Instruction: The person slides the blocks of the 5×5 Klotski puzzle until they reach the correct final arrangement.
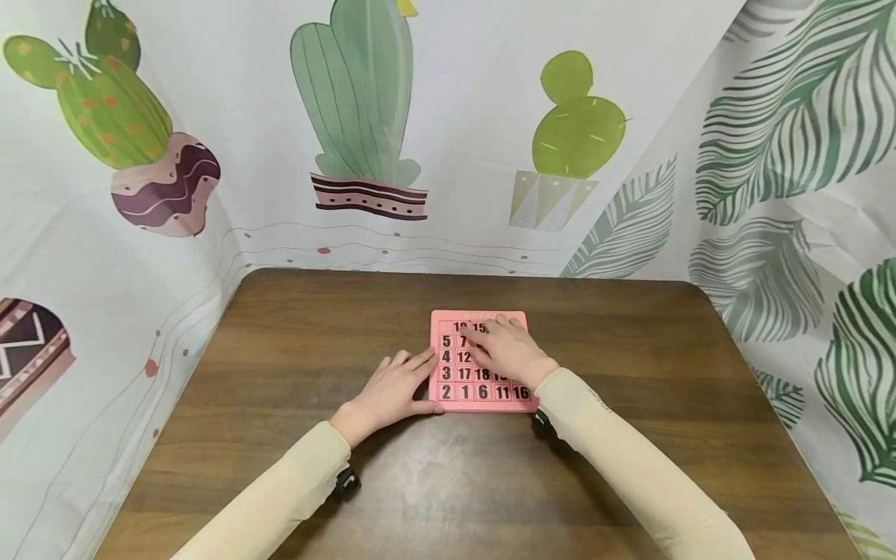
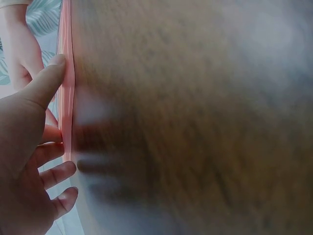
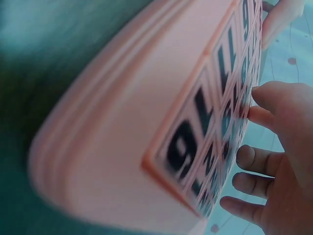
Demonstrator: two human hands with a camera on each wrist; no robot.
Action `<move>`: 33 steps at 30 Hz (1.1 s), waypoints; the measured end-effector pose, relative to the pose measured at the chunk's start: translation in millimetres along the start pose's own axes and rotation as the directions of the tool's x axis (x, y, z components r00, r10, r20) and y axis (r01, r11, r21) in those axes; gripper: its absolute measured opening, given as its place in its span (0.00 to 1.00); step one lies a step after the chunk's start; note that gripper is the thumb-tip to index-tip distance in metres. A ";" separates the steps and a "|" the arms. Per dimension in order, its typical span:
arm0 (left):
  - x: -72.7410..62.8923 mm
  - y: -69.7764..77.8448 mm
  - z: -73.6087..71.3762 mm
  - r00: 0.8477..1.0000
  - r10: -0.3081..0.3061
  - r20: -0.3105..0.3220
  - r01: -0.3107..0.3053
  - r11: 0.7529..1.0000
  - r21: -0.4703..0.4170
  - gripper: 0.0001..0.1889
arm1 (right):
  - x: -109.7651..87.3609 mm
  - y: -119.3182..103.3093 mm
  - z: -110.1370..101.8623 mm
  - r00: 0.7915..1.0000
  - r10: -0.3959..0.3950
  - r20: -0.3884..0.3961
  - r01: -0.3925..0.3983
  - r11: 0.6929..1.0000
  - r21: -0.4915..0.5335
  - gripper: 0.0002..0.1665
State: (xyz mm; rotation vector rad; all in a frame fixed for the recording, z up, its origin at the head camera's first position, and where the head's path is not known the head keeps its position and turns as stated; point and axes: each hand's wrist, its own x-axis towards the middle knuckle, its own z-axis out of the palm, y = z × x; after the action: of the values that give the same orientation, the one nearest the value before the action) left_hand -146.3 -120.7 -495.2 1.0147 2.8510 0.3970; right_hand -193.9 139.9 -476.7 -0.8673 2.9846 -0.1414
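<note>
A pink number slide puzzle [image 1: 483,406] lies flat on the wooden table, with black numbers on its square tiles. The top left cell of its grid shows plain pink with no number. At the puzzle's left side is my left hand [image 1: 392,386], fingers spread; the thumb touches near the lower left corner and the index fingertip meets the left edge. My right hand [image 1: 509,350] reaches over the upper right part of the grid, covering several tiles. In the right wrist view, its thumb and index fingertips [image 3: 258,93] touch the tile faces while the other fingers stay extended.
The brown wooden table [image 1: 315,311] extends around the puzzle on all sides. Behind it and at both sides hangs a white cloth [image 1: 469,155] printed with cacti and leaves. A dark wrist device [image 1: 346,481] sits under the left cuff.
</note>
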 end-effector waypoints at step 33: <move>-0.7 0.9 -1.9 1.000 -0.003 0.004 0.003 1.000 0.012 0.49 | 16.8 -17.8 -1.9 0.999 -0.037 0.033 0.038 0.998 -0.042 0.29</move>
State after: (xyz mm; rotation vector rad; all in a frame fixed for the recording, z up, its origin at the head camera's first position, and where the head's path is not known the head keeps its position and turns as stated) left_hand -145.5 -120.8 -493.1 1.0117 2.8544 0.3773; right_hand -198.8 116.0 -473.2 -0.9210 2.9532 -0.0643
